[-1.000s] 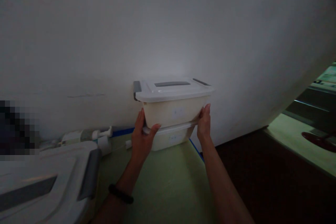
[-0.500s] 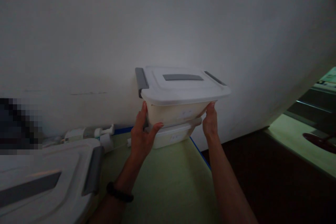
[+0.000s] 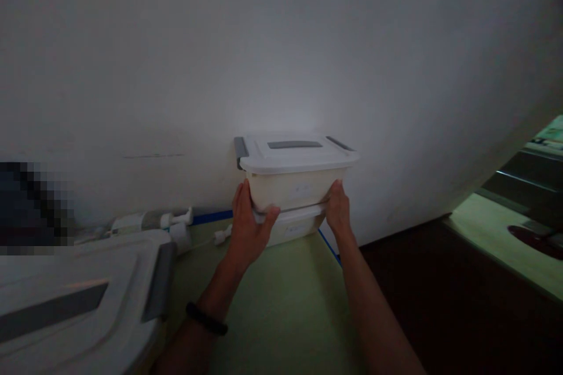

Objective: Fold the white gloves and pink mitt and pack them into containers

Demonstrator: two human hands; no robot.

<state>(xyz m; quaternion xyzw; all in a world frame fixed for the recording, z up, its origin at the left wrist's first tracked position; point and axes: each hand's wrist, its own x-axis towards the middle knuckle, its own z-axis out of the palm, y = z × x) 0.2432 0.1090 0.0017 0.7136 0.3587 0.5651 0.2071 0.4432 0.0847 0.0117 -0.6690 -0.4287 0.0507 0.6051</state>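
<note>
Between my two hands is a white lidded storage box (image 3: 290, 187) with grey side latches and a grey strip on its lid. It sits on, or just over, a second white storage box (image 3: 292, 231) against the wall. My left hand (image 3: 253, 222) grips the upper box's left end, fingers along the side and thumb at the lower front edge. At the right end my right hand (image 3: 338, 208) holds the same box, its fingers bent against the side. A black band (image 3: 206, 319) circles my left wrist.
A larger white box lid (image 3: 109, 269) with a grey latch fills the lower left. Behind it lies a white pump bottle (image 3: 149, 221) by the wall (image 3: 281, 58). A white plug (image 3: 222, 237) on a cord rests on the green tabletop (image 3: 281, 304). Another green surface (image 3: 488, 234) stands at right.
The upper box has moved farther away towards the wall and settled more squarely above the lower box. Both hands have moved with it and still hold it.
</note>
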